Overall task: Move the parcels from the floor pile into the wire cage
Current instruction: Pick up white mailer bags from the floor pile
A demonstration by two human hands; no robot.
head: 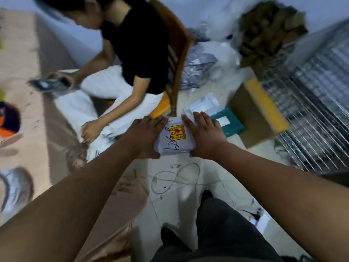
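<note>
At 6 o'clock, nearest the camera, are the wearer's dark trousers (222, 233). Just beyond them a thin white cord (176, 179) lies looped on the pale floor (213, 171).

Both forearms reach forward to a white parcel (174, 146) at the middle of the view. The left hand (145, 137) grips its 9 o'clock edge, with fingers along that side and the thumb at the near corner. The right hand (204, 136) grips the 3 o'clock edge, with fingers laid over the top and the thumb hooked under the near corner. The parcel is clamped between them. A yellow and red sticker (177, 132) and handwritten digits show on top. It is outside the cage.

At 3 o'clock of the parcel, just beside the right hand, sits a teal box (231, 127). A cardboard box (251, 118) with a yellow strip stands behind it. The wire cage (313, 110) is further toward 3 o'clock, touching that box.

At 11 o'clock a person in a black top (139, 46) sits on a wooden chair (179, 44), bent forward, holding a phone (51, 85). At 1 o'clock, blurred, lie grey bags (196, 70).
</note>
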